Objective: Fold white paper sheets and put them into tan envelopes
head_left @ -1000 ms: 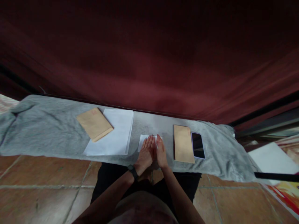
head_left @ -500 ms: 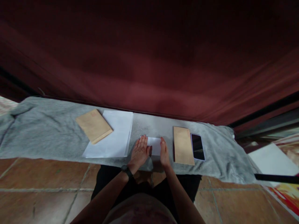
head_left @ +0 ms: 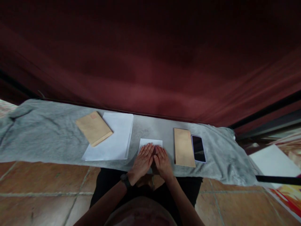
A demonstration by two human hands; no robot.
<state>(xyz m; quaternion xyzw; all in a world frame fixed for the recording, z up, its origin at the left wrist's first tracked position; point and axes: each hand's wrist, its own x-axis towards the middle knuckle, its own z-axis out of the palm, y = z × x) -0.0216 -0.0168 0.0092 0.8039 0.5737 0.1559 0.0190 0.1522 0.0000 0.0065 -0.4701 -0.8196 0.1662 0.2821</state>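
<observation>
A small white sheet of paper point(head_left: 150, 142), which looks folded, lies on the grey cloth in front of me. My left hand point(head_left: 143, 158) rests flat on its left part, fingers stretched out and pointing away from me. Beside it, my right hand point(head_left: 162, 160) lies flat on the right part of the paper, with the fingers also extended. The two hands nearly meet in the middle. Under the palms, the near part of the paper is hidden. A dark watch point(head_left: 125, 180) is on my left wrist.
Large white sheets point(head_left: 115, 142) lie to the left, partly under a stack of brown envelopes point(head_left: 94, 128). More brown envelopes point(head_left: 184, 147) lie to the right, next to a phone point(head_left: 198, 148). Grey cloth point(head_left: 47, 131) covers the narrow surface; a dark red curtain point(head_left: 150, 75) hangs behind it.
My right hand has moved from the paper's right edge onto its top and now lies flat. My left hand has shifted slightly nearer to me, and the paper's far edge shows more.
</observation>
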